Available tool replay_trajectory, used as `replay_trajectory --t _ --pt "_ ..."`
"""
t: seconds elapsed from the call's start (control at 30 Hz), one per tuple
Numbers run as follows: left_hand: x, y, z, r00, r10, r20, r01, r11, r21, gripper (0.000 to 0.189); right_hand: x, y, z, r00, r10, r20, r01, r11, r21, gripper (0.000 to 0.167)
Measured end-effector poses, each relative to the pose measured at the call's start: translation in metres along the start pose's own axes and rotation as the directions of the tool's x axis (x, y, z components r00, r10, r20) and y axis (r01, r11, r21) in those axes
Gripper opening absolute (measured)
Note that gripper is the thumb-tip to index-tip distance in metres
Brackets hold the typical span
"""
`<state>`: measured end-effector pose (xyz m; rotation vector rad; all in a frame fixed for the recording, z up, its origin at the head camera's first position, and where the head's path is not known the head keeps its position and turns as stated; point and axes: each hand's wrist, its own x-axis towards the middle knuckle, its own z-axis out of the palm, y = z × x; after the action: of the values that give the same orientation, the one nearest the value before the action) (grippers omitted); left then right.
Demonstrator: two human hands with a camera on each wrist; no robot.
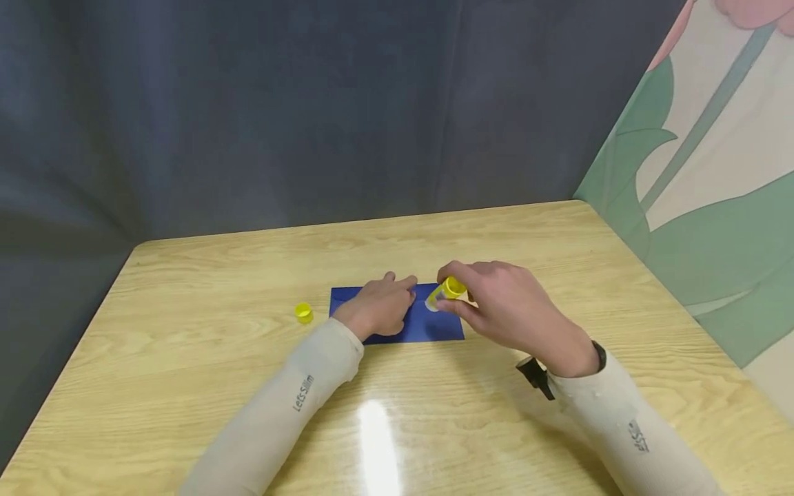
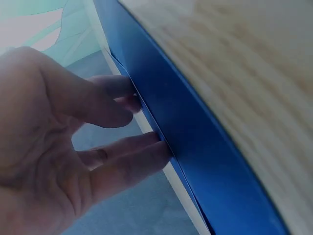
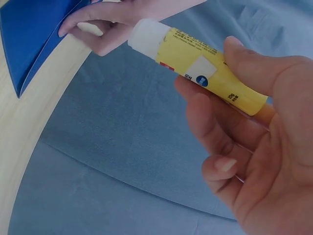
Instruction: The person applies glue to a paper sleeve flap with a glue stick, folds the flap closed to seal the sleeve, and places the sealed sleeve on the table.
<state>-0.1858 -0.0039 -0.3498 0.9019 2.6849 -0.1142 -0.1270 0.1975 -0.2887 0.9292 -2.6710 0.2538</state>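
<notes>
A blue envelope lies flat on the wooden table. My left hand rests on its left half, and in the left wrist view several fingertips press at the edge of the envelope's flap. Between thumb and fingers, my right hand grips a yellow glue stick, tilted with its white end down toward the right half of the envelope. No cap covers that white end. A small yellow cap stands on the table to the left of the envelope.
The pale wooden table extends around the envelope on all sides. A dark curtain hangs behind its far edge. On the right is a wall painted with leaves and a flower.
</notes>
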Motion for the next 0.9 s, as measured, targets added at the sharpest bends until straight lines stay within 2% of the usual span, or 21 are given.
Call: replay_trajectory --t 0.17,0.43,0.6,0.73,0.9 --pt "0.0 0.0 0.001 0.999 -0.001 0.034 0.0 1.0 0.031 0.05 -0.001 0.0 -0.002 1.0 -0.002 0.001 0.002 1.0 -0.013 0.035" --pt "0.009 0.01 0.001 0.997 -0.06 0.047 0.056 0.995 0.081 0.06 -0.001 0.0 -0.005 1.0 -0.018 -0.022 0.018 1.0 -0.015 0.035" --pt "0.011 0.012 -0.002 0.995 -0.078 0.056 0.074 0.995 0.063 0.059 0.0 0.002 -0.01 0.998 -0.018 -0.056 0.017 1.0 -0.025 0.035" --pt "0.011 0.014 -0.003 0.996 -0.063 0.065 0.058 0.996 0.072 0.057 0.0 0.004 -0.013 0.998 -0.001 -0.059 -0.001 1.0 -0.027 0.035" --pt "0.011 0.016 -0.003 0.993 -0.046 0.11 0.044 0.999 0.014 0.059 -0.002 0.005 -0.013 0.999 0.008 -0.051 -0.009 1.0 -0.023 0.035"
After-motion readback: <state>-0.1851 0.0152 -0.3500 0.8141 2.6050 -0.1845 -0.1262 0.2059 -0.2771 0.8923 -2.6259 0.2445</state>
